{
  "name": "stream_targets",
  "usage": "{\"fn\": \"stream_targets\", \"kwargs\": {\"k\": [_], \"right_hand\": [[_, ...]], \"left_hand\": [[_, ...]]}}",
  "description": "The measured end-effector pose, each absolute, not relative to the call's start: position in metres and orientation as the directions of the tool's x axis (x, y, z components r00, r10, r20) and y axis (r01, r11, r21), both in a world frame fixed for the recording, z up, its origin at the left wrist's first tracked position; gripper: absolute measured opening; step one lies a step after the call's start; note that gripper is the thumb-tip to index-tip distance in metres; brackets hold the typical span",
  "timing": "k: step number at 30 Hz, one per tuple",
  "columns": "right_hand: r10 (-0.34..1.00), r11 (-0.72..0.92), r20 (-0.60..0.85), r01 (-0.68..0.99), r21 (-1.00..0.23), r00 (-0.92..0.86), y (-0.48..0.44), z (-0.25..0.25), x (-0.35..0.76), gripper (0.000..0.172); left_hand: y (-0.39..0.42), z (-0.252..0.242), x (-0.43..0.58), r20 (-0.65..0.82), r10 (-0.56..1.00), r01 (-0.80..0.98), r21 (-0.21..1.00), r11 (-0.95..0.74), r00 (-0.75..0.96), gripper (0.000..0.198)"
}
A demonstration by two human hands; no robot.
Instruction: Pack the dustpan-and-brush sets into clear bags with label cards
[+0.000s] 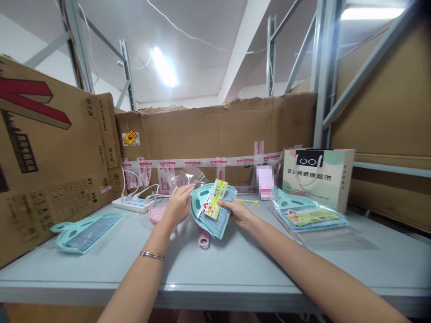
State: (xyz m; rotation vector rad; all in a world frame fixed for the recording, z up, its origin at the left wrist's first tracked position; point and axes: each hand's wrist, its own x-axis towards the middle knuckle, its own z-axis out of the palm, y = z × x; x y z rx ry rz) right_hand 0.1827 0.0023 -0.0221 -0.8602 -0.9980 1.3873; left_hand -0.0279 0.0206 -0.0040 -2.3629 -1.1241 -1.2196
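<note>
My right hand (239,212) grips a mint-green dustpan and brush set (222,224) by its right side, thumb on the front. A yellow-green printed card (215,202) lies tilted across its blue-grey bristles. At the set's left edge is my left hand (180,204), fingers stretched out; whether it touches the rim I cannot tell. Below the set shows a pink handle with a hole (204,240). A pink piece (157,214), partly hidden by my left wrist, lies on the table. Behind my left hand is a crumpled clear plastic bag (188,177).
Another mint dustpan set (89,233) lies left on the grey table (188,273). At right, bagged mint sets (310,215) lie before a paper carrier bag (318,175). A white power strip (133,205) with cables stands back left. Cardboard (202,130) closes off the back.
</note>
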Motion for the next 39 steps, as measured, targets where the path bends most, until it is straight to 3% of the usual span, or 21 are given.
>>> {"fn": "stream_targets", "kwargs": {"k": [6, 9, 13, 16, 24, 27, 29, 31, 33, 35, 39], "right_hand": [[0.998, 0.042, 0.008, -0.541, -0.840, 0.065, 0.007, -0.014, 0.188, 0.021], [0.995, 0.065, 0.012, -0.528, -0.847, 0.103, 0.006, -0.014, 0.189, 0.019], [0.998, 0.061, 0.065, -0.462, -0.885, 0.006, 0.004, -0.020, 0.182, 0.023], [0.997, 0.054, 0.073, -0.506, -0.861, -0.018, 0.005, -0.022, 0.178, 0.022], [0.977, 0.119, -0.036, -0.674, -0.729, 0.212, 0.014, -0.016, 0.187, 0.025], [0.986, 0.135, 0.025, -0.698, -0.704, 0.166, 0.014, -0.016, 0.187, 0.028], [0.986, 0.148, 0.045, -0.713, -0.686, 0.161, 0.013, -0.016, 0.186, 0.029], [0.984, 0.157, 0.041, -0.723, -0.673, 0.175, 0.012, -0.017, 0.184, 0.030], [0.983, 0.167, 0.061, -0.719, -0.675, 0.171, 0.011, -0.019, 0.182, 0.030], [0.984, 0.171, 0.084, -0.706, -0.687, 0.156, 0.011, -0.022, 0.178, 0.031], [0.980, 0.139, -0.001, -0.684, -0.716, 0.201, 0.011, -0.023, 0.174, 0.024]], "left_hand": [[0.020, -0.005, -0.023, 0.810, 0.398, 0.656, 0.021, -0.754, 0.432, 0.036], [0.020, -0.005, -0.021, 0.831, 0.324, 0.626, -0.037, -0.779, 0.452, 0.035], [0.012, -0.007, -0.009, 0.807, 0.284, 0.591, -0.097, -0.801, 0.518, 0.034], [0.005, -0.007, 0.001, 0.779, 0.273, 0.548, -0.106, -0.830, 0.564, 0.032], [-0.008, -0.004, 0.010, 0.768, 0.245, 0.492, -0.104, -0.864, 0.592, 0.037], [-0.006, -0.001, 0.010, 0.890, 0.312, 0.560, 0.079, -0.825, 0.334, 0.037], [-0.002, -0.001, 0.011, 0.891, 0.453, 0.531, 0.373, -0.761, 0.024, 0.045], [0.001, -0.002, 0.014, 0.686, 0.712, 0.345, 0.711, -0.613, -0.148, 0.061], [0.001, -0.004, 0.020, 0.410, 0.912, 0.122, 0.907, -0.404, -0.029, 0.071], [-0.001, -0.008, 0.026, 0.327, 0.931, -0.017, 0.944, -0.329, 0.161, 0.070], [-0.001, -0.013, 0.031, 0.486, 0.851, -0.053, 0.873, -0.486, 0.200, 0.066]]}}
